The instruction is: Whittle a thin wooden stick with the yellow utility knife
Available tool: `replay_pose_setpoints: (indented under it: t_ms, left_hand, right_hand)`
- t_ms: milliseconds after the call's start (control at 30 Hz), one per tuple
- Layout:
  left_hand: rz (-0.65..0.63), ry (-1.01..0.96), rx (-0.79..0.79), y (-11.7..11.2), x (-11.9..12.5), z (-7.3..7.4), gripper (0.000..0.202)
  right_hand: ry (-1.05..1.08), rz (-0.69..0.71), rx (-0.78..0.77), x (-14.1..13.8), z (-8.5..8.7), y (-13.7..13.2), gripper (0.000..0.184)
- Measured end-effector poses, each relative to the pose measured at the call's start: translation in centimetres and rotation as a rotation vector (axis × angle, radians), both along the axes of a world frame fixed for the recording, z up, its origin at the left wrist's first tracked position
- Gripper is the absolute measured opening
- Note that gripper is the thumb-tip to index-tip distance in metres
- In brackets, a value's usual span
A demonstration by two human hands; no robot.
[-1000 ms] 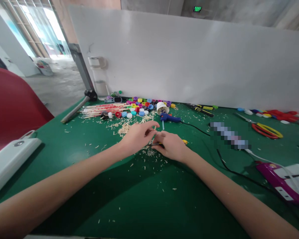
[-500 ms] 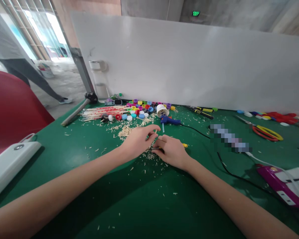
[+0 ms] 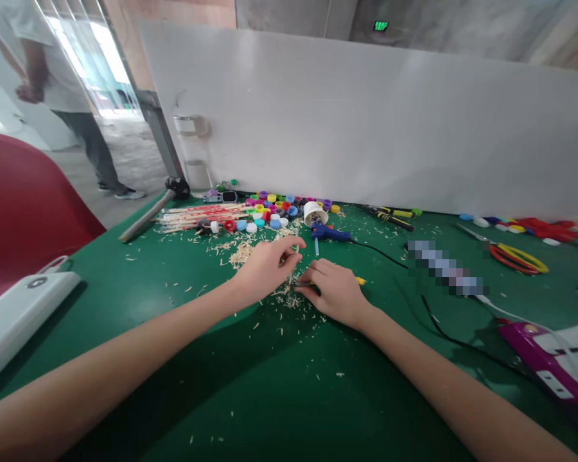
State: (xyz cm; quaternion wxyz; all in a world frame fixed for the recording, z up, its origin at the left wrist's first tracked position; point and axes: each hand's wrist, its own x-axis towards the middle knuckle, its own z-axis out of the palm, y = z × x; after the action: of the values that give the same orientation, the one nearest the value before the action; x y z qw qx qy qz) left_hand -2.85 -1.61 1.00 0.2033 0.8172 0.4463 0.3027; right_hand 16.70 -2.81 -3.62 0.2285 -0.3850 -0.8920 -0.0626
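Near the middle of the table, my left hand (image 3: 262, 273) pinches a thin wooden stick (image 3: 297, 249) between thumb and fingers, held nearly upright. Just to its right, my right hand (image 3: 334, 292) is closed around a slim tool. The tool's dark narrow blade (image 3: 303, 283) points left toward the stick's lower end, and a yellow end (image 3: 361, 281) shows behind the hand; the rest is hidden by the fingers. Pale wood shavings (image 3: 293, 305) lie under and around both hands, with a larger pile (image 3: 241, 254) behind my left hand.
Behind the hands lie colourful bottle caps (image 3: 275, 224), wrapped sticks (image 3: 207, 215), a white cup (image 3: 315, 213) on its side and a blue glue gun (image 3: 332, 233) with a cord. A hammer (image 3: 147, 217) is left; pliers (image 3: 390, 217), scissors (image 3: 510, 253) and a purple power strip (image 3: 534, 359) are right.
My left hand has shifted slightly left, and the stick in it now stands more upright. My right hand stays nearly in place with the tool. A person in the background has moved right.
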Motion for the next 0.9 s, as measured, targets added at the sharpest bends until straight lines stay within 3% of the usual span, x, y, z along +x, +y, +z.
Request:
replay_pose_setpoints:
  t_ms: [700,900]
  left_hand:
    - [-0.059,0.045,-0.046,-0.81,0.12,0.66,0.032]
    - [-0.056,0.049,-0.036,-0.52,0.1,0.48,0.033]
  right_hand:
    - [-0.035,0.009,0.101,-0.09,-0.53,-0.23,0.022]
    - [0.012,-0.005,0.066,-0.13,-0.07,-0.33,0.022]
